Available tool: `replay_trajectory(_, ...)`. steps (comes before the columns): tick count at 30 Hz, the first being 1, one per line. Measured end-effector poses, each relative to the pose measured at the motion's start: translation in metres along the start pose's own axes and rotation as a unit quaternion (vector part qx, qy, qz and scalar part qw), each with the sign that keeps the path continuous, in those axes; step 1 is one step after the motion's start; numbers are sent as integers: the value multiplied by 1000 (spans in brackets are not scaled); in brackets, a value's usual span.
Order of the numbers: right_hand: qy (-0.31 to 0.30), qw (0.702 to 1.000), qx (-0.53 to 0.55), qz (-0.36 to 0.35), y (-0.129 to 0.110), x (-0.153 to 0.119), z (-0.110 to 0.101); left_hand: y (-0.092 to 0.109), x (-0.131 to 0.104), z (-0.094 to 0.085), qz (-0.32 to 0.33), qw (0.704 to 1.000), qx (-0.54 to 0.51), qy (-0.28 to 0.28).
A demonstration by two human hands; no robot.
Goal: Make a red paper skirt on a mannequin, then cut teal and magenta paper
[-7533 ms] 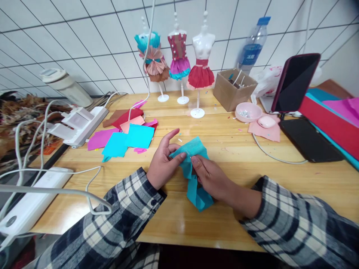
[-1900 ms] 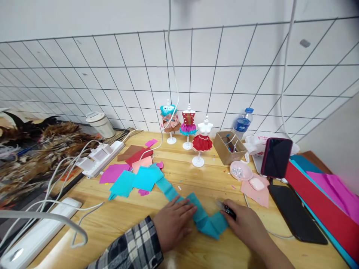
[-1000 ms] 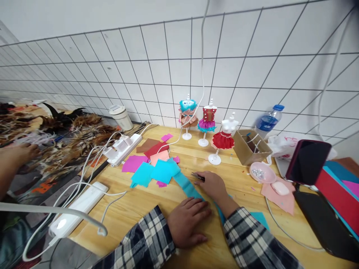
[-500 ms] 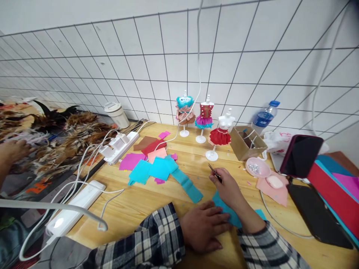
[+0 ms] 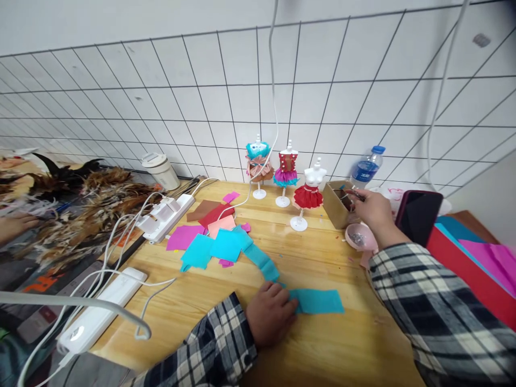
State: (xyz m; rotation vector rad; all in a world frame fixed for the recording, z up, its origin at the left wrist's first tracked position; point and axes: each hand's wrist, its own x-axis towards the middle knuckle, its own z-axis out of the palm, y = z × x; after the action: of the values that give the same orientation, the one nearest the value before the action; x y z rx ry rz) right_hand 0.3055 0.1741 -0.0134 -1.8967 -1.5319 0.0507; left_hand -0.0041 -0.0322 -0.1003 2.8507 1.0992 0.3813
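My left hand [image 5: 272, 314] rests on the wooden table with its fingers curled over the left end of a turquoise crepe paper strip [image 5: 320, 301]. The rest of that strip lies flat to the right. My right hand [image 5: 374, 210] is closed around small dark scissors [image 5: 357, 194], held at the opening of a small cardboard box [image 5: 337, 210]. Some of the scissors is hidden by the fingers. Another turquoise strip [image 5: 261, 262] runs from the paper pile toward my left hand. Three small dress forms wear paper outfits, the nearest with a red skirt [image 5: 308, 197].
Coloured paper pieces [image 5: 197, 251] lie left of centre. A pink bowl [image 5: 360, 237] of small beads, a water bottle [image 5: 367, 167] and a phone [image 5: 419, 220] stand right. Power strips [image 5: 102, 312] with cables and feathers [image 5: 105, 196] are left, near another person's hand [image 5: 18, 228].
My right hand has moved from above the turquoise paper to the cardboard box, carrying the scissors. My left hand's spread fingers have curled in on the strip, now more exposed.
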Motion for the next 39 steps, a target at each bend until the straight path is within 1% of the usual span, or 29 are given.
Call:
replay_trajectory(1, 14, 1000, 4, 9, 1, -7, 1, -2, 0, -2, -26, 1000, -3, 9)
replay_trajectory(3, 56, 998, 22, 24, 2, -33, 1, -9, 0, -6, -97, 995, -5, 37)
replay_trajectory(5, 84, 995, 45, 10, 2, -73, -1, -19, 1, -9, -158, 987, -13, 39)
replay_trajectory(6, 71, 995, 64, -1, 1, -94, 0, -24, 2, -10, -174, 984, -21, 27)
replay_trajectory(7, 42, 995, 88, -9, -2, -116, 1, -28, 3, -11, -176, 984, -28, 11)
replay_trajectory(9, -34, 989, 142, -33, -12, -153, 7, -31, 4, -9, -152, 988, -29, -4)
replay_trajectory(10, -95, 979, 168, -68, -21, -167, 12, -30, 5, -6, -135, 991, -19, 7)
replay_trajectory(12, -219, 939, 198, -175, -46, -182, 23, -20, 5, 2, -98, 994, 12, 53)
replay_trajectory(13, -267, 916, 203, -218, -60, -184, 29, -14, 5, 7, -90, 992, 27, 84)
replay_trajectory(14, -310, 897, 197, -246, -75, -184, 35, -7, 4, 11, -96, 988, 40, 111)
replay_trajectory(15, -341, 886, 183, -254, -90, -182, 42, 0, 3, 15, -112, 983, 51, 138)
replay_trajectory(16, -383, 870, 159, -268, -102, -179, 49, 5, 1, 18, -128, 976, 61, 163)
replay_trajectory(17, -405, 856, 149, -283, -111, -175, 56, 9, -1, 20, -143, 970, 69, 184)
replay_trajectory(19, -427, 845, 124, -299, -118, -168, 68, 11, -7, 21, -148, 961, 81, 221)
replay_trajectory(20, -428, 845, 110, -301, -116, -163, 72, 11, -10, 21, -141, 959, 85, 233)
replay_trajectory(22, -419, 856, 78, -293, -106, -153, 74, 9, -16, 18, -124, 957, 90, 244)
replay_trajectory(26, -381, 887, 16, -260, -78, -132, 63, 8, -18, 11, -106, 966, 99, 215)
replay_trajectory(29, -362, 896, -18, -259, -70, -128, 54, 9, -13, 11, -74, 974, 77, 200)
replay_trajectory(32, -349, 895, -34, -274, -74, -135, 52, 10, -10, 15, -70, 975, 59, 201)
replay_trajectory(34, -329, 902, -37, -276, -78, -141, 53, 11, -11, 14, -78, 978, 51, 184)
replay_trajectory(36, -291, 917, -18, -273, -78, -148, 50, 9, -14, 9, -93, 983, 41, 151)
replay_trajectory(37, -279, 920, 3, -276, -76, -152, 46, 7, -15, 5, -100, 986, 34, 131)
replay_trajectory(39, -285, 912, 45, -290, -65, -162, 38, 0, -17, -4, -125, 988, 10, 85)
